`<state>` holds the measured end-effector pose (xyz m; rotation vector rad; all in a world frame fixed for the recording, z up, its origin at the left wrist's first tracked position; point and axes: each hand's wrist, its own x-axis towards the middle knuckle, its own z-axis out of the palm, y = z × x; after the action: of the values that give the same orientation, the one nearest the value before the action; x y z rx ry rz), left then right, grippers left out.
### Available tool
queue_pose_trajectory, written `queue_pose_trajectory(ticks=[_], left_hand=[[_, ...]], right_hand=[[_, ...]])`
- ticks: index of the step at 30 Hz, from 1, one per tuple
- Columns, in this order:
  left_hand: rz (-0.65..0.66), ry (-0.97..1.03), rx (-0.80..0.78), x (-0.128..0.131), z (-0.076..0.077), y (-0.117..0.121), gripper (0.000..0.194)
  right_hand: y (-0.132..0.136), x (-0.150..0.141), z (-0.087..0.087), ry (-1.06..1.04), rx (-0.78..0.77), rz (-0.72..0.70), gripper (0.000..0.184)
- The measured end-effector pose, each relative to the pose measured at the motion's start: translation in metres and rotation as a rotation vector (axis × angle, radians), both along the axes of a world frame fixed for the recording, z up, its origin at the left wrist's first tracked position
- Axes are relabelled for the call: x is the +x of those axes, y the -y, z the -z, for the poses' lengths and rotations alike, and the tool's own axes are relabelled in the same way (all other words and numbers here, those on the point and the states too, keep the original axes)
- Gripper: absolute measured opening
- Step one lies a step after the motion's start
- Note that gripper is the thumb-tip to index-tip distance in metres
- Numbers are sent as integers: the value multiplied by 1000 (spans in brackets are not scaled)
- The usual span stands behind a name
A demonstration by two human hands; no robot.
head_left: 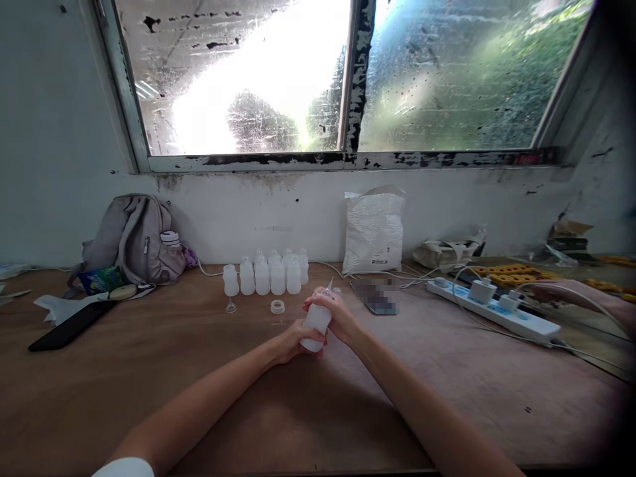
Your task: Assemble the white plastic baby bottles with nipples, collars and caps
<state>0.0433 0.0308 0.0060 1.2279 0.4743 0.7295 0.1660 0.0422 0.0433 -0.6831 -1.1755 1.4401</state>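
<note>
Just above the table, a white translucent baby bottle (pixel 316 326) leans with its top to the upper right. My left hand (pixel 292 340) is wrapped round its lower body. The fingers of my right hand (pixel 336 313) close over the top end, hiding its collar. A clear nipple (pixel 330 285) sticks out above those fingers. Beyond my hands, a white ring (pixel 277 307) lies flat on the table. A loose clear nipple (pixel 231 306) stands in front of an open-topped bottle (pixel 230 281). Several similar bottles (pixel 262 277), with clear tops, stand beside it in rows.
A phone (pixel 375 296) and a white plastic bag (pixel 373 232) are right of the bottles. Further right, a power strip (pixel 497 311) trails cables near another person's hand (pixel 586 296). At left are a backpack (pixel 134 242) and a long black object (pixel 72 326).
</note>
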Motion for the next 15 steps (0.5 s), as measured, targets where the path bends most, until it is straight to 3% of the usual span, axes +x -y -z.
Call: queue_pose_trajectory(ticks=[7,9,13,15], left_hand=[[37,-29,-68,-2,-2,3,17],[123,-24,-180,-3,-2,4,20],[414,65,-452,-7,5,3,33],[476,87,-540,-10,9,2,36]], right_hand=[[4,1,-5,1,-10,-95,18],[6,3,-7,-11,-7,-188,17],[12,7,-15,-29,34,-386,22],[16,8,-21,50,61,-426,27]])
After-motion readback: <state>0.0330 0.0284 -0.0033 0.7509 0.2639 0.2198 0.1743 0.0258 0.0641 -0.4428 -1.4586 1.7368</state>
